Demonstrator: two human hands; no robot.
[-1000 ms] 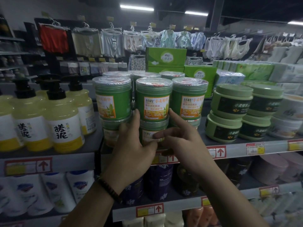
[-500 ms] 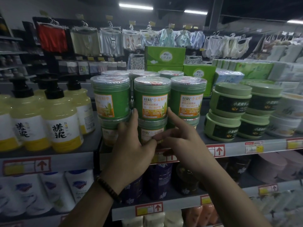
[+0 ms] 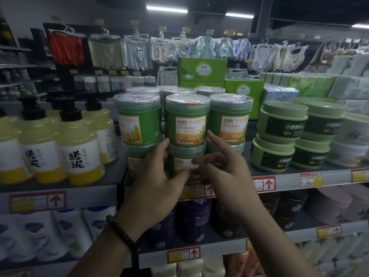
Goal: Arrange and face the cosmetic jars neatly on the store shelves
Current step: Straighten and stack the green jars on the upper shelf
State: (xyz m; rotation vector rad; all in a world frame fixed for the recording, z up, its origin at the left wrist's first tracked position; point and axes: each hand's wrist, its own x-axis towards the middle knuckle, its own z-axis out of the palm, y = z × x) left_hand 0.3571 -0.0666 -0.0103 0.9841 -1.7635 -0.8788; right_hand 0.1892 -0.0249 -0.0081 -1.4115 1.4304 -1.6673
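Observation:
Tall green cosmetic jars with orange labels stand two high in three columns on the grey shelf (image 3: 289, 181). My left hand (image 3: 155, 176) grips the lower middle jar (image 3: 184, 154) from its left side, thumb across the bottom of its label. My right hand (image 3: 225, 172) holds the same jar from the right: thumb on the label, index finger reaching up beside the upper middle jar (image 3: 186, 120), whose label faces front. The upper left jar (image 3: 137, 118) has its label turned to the left. The upper right jar (image 3: 231, 118) faces roughly forward.
Yellow pump bottles (image 3: 79, 144) stand close on the left. Squat pale green jars (image 3: 281, 120) are stacked in twos on the right. Green boxes (image 3: 201, 69) sit behind the jars. Dark blue jars (image 3: 193, 218) fill the shelf below, under my wrists.
Both hands stay on the lower middle jar; my right thumb has shifted slightly across its label. The jars have not visibly moved.

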